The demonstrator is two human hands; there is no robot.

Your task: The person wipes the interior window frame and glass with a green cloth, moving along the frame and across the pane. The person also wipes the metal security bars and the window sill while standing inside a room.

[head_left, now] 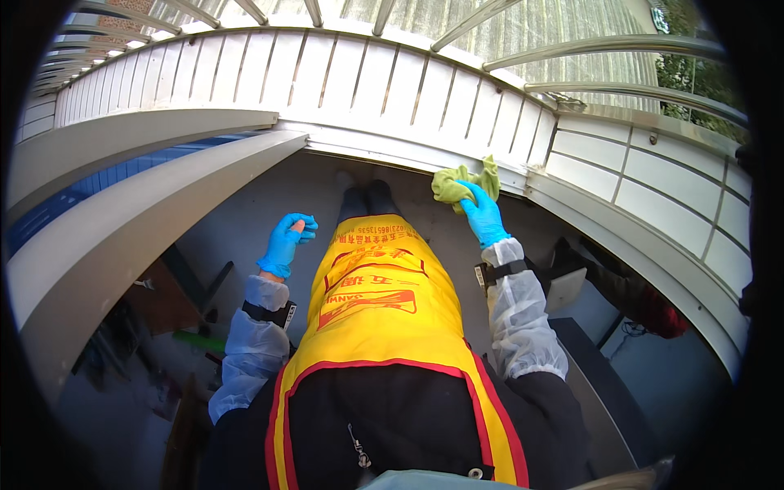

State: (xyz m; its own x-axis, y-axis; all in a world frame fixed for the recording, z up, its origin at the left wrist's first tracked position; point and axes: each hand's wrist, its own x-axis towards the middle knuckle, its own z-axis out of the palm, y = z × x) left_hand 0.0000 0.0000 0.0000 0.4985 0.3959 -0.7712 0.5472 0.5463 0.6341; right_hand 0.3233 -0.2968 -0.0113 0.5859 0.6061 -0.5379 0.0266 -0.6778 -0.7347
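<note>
As the head view shows, the right hand [483, 219] clamps its fingers on the green cloth [454, 188] by the white frame [392, 151], far right; contact cannot be confirmed. The left hand [286, 243] has curled fingers; whether they meet cannot be told. Finished and remaining frame sections are indistinguishable.

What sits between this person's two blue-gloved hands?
In the head view, the yellow apron lies between the left hand and the right hand, with a grey surface showing on either side.
</note>
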